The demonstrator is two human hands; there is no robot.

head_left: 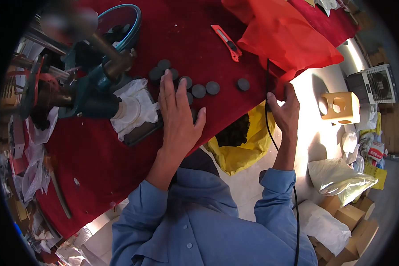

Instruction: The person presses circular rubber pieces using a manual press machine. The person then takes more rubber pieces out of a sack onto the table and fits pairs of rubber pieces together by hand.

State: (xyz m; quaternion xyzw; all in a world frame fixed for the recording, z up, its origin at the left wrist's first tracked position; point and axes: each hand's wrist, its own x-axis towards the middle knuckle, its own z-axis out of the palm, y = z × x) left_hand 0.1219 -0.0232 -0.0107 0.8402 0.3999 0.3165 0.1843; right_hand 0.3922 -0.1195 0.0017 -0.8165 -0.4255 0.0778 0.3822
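- Writing: white-and-red packet [377, 150] at right, print on it too small to read; no brand legible on red cutter [227, 43].
- Dark round discs [198, 91]: loose cluster and short row on red surface [115, 177], from beside the left hand's fingertips out to the right; one well apart at right end.
- Disc direction: flat, round faces up; circular outline, so no long axis readable across the face. Row slanting slightly nearer toward the right, uneven.
- Left hand [177, 113]: palm down over near side of cluster, fingers slightly spread, thumb out to the right; fingertips at discs, exact contact unclear.
- Right hand [286, 111]: at surface edge, just below red bag [288, 35]; thumb and forefinger apart, other fingers partly hidden, can't tell if pinching anything. Black cable [269, 128] passing by thumb.
- Cutter: far side, long axis slanting from far left to near right.
- Left: green machine [91, 95], white cloth [135, 106] beside it; blue basin [138, 22] beyond, dark pieces inside.
- Below near edge: yellow bag [239, 162], open, dark contents.
- Right: tan box-like item [348, 107] with openings.
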